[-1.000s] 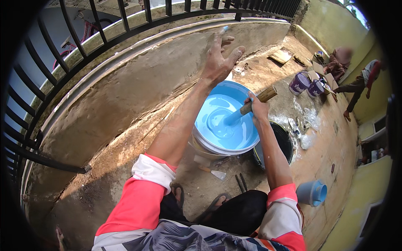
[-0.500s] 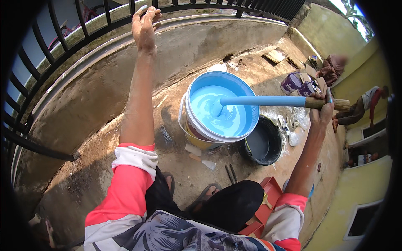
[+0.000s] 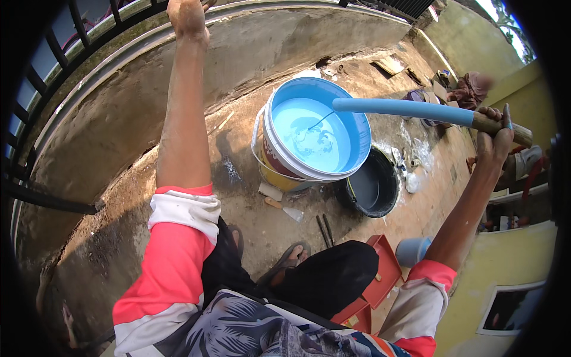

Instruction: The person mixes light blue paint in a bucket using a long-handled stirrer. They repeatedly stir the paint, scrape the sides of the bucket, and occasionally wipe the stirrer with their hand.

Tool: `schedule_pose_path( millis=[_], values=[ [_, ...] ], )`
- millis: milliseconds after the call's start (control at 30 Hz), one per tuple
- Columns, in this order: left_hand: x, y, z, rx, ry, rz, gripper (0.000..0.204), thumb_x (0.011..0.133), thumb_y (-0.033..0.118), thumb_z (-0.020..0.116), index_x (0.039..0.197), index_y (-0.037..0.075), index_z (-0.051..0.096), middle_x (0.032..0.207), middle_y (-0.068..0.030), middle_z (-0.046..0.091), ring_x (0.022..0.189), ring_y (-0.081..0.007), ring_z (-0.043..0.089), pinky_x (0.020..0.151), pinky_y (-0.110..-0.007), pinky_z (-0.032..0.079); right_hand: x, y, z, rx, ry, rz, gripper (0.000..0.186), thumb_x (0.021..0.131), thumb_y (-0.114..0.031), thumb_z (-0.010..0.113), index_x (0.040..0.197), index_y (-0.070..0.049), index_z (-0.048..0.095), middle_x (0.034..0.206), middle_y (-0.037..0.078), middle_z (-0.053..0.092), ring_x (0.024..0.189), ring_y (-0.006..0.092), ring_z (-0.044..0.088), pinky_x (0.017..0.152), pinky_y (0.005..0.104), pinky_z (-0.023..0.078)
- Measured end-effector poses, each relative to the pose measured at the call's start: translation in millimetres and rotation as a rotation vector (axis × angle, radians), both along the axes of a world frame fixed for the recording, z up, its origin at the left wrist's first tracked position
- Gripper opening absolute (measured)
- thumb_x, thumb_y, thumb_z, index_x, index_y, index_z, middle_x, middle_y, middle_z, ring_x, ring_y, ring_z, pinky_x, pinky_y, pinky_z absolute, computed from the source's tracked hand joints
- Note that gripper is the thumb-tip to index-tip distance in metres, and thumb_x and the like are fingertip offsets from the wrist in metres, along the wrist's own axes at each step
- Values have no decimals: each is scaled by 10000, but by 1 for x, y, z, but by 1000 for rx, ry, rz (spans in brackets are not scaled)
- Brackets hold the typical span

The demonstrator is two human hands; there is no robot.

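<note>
Paint-coated stick (image 3: 404,108) held over an open bucket (image 3: 285,159). The right hand (image 3: 495,141), at the far right, has its fingers wrapped round the bare wooden end of the stick; the blue-coated length extends left, its tip above the far right part of the bucket's mouth. A thin strand of blue paint (image 3: 306,116) joins the tip to the paint below. The left hand (image 3: 189,18), far left, lies close to the black railing (image 3: 77,27); its fingers are largely cut off, and whether they are spread or closed cannot be told. The bucket stands upright at centre, between the two forearms. Just beside it, to the near right, is a black tub (image 3: 388,168); on the near side lie a scraper (image 3: 284,209) and two dark bars (image 3: 325,231). Near right: a red tray (image 3: 385,268) and a small light-blue pail (image 3: 410,253).
</note>
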State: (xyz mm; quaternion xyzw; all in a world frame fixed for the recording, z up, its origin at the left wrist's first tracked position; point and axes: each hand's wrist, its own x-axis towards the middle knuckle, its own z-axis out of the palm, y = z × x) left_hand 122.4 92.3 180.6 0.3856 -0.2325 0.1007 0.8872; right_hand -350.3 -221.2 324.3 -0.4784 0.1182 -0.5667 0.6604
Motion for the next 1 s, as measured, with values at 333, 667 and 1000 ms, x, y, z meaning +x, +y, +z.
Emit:
schedule_pose_path(
  millis=[333,667,1000],
  values=[
    [37,-7,-97,162,302,-35,341,953,334,686,1140,52,640,1024,-133,736,950,-237,698,802,-404,546,20,7,12,28,62,-86,256,1014,-126,605,842,-39,435,764,50,417,739,217,479,838,424,505],
    [40,0,-242,542,759,10,320,929,333,685,1071,47,668,922,-93,730,781,-187,685,683,-376,534,27,8,17,-29,157,55,246,988,-170,621,818,-50,488,738,58,504,745,216,565,888,459,516],
    [30,8,-317,773,842,-75,452,917,391,688,1186,31,634,1060,-123,703,934,-250,664,790,-437,521,28,-15,20,-42,161,-24,230,976,-130,623,846,6,492,764,129,547,814,315,592,895,506,516]
  ],
)
